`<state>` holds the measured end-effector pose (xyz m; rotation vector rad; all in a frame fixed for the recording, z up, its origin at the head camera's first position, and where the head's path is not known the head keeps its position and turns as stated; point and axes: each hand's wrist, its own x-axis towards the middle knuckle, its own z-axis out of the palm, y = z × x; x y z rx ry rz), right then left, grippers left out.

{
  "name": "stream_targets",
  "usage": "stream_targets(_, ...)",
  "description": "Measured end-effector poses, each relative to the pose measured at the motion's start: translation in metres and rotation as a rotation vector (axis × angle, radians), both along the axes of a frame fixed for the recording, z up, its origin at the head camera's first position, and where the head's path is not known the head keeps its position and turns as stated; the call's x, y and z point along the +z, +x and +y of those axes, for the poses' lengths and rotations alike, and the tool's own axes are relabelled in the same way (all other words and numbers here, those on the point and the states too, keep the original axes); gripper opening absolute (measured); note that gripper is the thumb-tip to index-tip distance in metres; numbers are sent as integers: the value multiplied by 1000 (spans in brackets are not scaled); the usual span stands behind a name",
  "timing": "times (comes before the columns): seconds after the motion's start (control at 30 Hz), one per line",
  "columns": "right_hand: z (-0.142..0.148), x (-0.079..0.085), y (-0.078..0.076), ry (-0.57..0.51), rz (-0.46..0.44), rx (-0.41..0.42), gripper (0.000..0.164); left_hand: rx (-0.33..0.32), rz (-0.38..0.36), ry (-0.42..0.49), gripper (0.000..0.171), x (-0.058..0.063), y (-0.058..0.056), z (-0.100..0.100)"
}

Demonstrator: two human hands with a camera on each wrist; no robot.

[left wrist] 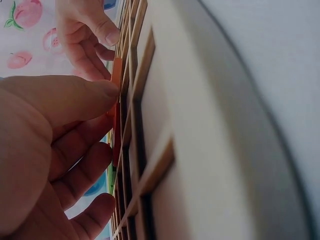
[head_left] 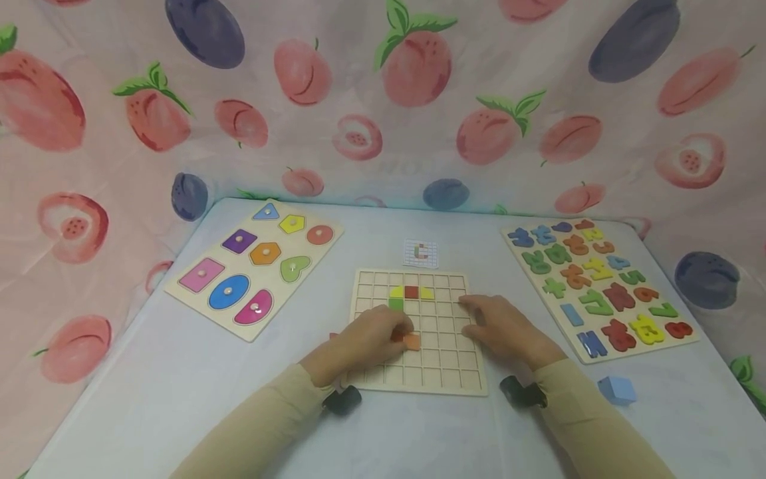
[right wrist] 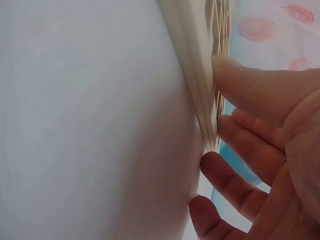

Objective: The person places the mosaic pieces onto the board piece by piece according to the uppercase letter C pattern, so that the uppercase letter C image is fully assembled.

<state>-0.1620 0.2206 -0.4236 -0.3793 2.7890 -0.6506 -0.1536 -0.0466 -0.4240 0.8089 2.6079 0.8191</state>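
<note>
A wooden grid board (head_left: 451, 380) lies in front of the person. Near its middle, the left hand (head_left: 371, 336) pinches an orange tile (head_left: 411, 342) between thumb and fingers; in the left wrist view the orange tile (left wrist: 116, 72) stands by the thumb tip, with a red tile (left wrist: 117, 135) beyond it. Toward the far side of the grid sit a red square tile (head_left: 411, 292), a green tile (head_left: 395, 303) and two yellow tiles with a rounded side. At the board's right edge rests the right hand (head_left: 505, 326), its fingers loosely extended, the thumb (right wrist: 235, 75) touching the rim.
A small pattern card (head_left: 421, 253) lies behind the board. To the left is a shape puzzle (head_left: 245, 326) with knobbed pieces, to the right a number puzzle (head_left: 589, 358). A blue block (head_left: 618, 390) stands near the right forearm. Part of a reddish piece (head_left: 333, 336) shows beside the left wrist.
</note>
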Motion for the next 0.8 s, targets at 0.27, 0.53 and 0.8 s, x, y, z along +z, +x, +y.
stream_targets(0.27, -1, 2, 0, 16, 6, -2, 58, -11, 1, 6, 12, 1, -1, 1)
stream_targets(0.53, -2, 2, 1, 11, 10, 9, 58, -11, 2, 20, 15, 1, -1, 2)
stream_targets(0.8, -3, 4, 1, 12, 25, 23, 58, 1, 22, 11, 20, 4, -1, 1)
